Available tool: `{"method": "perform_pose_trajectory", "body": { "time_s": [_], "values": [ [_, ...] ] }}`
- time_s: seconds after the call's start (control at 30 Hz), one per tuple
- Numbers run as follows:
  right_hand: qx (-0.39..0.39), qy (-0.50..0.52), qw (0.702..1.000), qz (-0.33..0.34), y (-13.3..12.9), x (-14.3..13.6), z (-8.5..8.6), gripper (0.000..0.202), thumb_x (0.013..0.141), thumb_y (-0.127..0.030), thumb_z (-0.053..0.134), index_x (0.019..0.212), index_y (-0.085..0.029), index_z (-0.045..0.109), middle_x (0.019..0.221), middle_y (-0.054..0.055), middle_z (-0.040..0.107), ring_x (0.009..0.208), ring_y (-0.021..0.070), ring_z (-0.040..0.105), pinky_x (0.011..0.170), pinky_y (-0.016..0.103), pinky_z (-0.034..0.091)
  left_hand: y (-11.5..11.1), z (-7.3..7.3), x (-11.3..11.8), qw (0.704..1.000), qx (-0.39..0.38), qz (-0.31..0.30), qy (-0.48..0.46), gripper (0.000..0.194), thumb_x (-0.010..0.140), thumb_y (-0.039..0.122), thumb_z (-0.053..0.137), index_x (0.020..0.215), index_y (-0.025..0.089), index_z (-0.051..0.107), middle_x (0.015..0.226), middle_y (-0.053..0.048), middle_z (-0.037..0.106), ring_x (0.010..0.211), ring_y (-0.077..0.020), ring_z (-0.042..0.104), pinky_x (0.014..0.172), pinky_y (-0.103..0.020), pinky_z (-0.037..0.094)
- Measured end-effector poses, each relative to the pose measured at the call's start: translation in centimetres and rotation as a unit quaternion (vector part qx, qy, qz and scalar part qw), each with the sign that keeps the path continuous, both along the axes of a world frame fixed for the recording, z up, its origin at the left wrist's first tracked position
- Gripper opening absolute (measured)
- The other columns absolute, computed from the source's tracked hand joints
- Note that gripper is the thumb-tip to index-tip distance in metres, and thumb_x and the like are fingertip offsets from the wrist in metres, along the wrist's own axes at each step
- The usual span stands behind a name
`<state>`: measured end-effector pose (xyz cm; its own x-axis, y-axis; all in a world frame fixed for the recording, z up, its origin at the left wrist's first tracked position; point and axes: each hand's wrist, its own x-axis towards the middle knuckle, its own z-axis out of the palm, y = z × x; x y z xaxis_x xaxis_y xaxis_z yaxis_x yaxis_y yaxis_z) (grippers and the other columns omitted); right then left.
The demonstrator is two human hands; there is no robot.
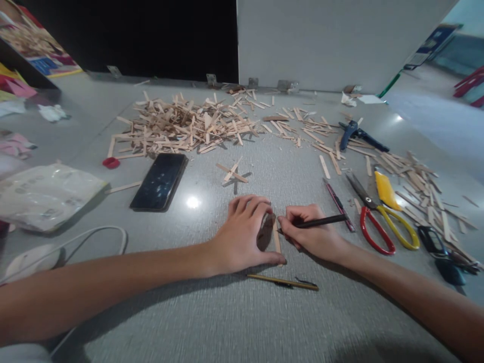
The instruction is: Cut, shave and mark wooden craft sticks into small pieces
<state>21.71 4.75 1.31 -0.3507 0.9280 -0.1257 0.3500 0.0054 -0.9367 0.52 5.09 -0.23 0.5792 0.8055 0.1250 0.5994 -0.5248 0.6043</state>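
Note:
A flat wooden craft stick (277, 238) lies on the table between my two hands. My left hand (247, 232) arches beside it, the thumb pressing its near end and the fingertips at its far end. In my right hand (312, 229) is a slim black pencil (325, 221), gripped in a writing pose with its tip at the stick. A gold pen (283, 282) rests just below my left hand. Beyond the hands, a few craft sticks form a small crossed star (232, 174).
A large pile of craft sticks (189, 123) spreads across the back, with more sticks (423, 186) at right. Scissors (389, 229), a maroon pen (338, 204), a yellow tube (386, 189) and blue-handled cutters (350, 133) lie right. A phone (161, 181) and plastic bag (49, 194) lie left.

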Motion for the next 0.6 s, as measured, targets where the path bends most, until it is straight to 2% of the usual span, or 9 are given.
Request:
{"method": "perform_pose_trajectory", "body": {
  "time_s": [0.1,0.2,0.33,0.6],
  "values": [
    [-0.016,0.029,0.999,-0.026,-0.23,0.03,0.45,0.04,0.092,-0.042,0.067,0.06,-0.024,0.052,0.044,-0.005,0.053,0.035,0.0082,0.044,0.038,0.021,0.033,0.01,0.03,0.02,1.0,-0.006,0.005,-0.005,0.094,0.059,0.071,0.1,0.128,0.023,0.06,0.139,-0.016,0.063,0.136,-0.0441,0.052,0.118,-0.065,0.039],
    [-0.014,0.043,0.998,-0.046,-0.56,0.04,0.65,0.04,0.093,-0.043,0.069,0.061,-0.024,0.053,0.045,-0.004,0.056,0.034,0.0084,0.045,0.036,0.021,0.034,0.03,-0.02,-0.01,1.0,0.0,-0.004,-0.002,0.089,0.061,0.073,0.098,0.127,0.026,0.062,0.141,-0.014,0.062,0.137,-0.044,0.051,0.118,-0.066,0.038],
    [-0.007,0.019,1.0,-0.012,-0.73,-0.02,0.27,0.039,0.093,-0.042,0.069,0.063,-0.023,0.056,0.045,-0.005,0.055,0.036,0.0086,0.048,0.038,0.02,0.035,0.02,-0.06,-0.07,1.0,0.014,-0.015,0.017,0.08,0.064,0.076,0.095,0.12,0.025,0.067,0.145,-0.014,0.06,0.141,-0.0454,0.048,0.12,-0.067,0.035],
    [-0.017,0.006,1.0,-0.008,-0.57,-0.11,-0.02,0.038,0.096,-0.044,0.065,0.066,-0.023,0.057,0.044,-0.006,0.053,0.036,0.0086,0.047,0.039,0.021,0.032,0.04,0.19,-0.04,0.999,0.005,-0.015,0.032,0.082,0.062,0.077,0.096,0.119,0.023,0.068,0.146,-0.016,0.059,0.142,-0.0464,0.047,0.122,-0.066,0.034]
  ]
}}
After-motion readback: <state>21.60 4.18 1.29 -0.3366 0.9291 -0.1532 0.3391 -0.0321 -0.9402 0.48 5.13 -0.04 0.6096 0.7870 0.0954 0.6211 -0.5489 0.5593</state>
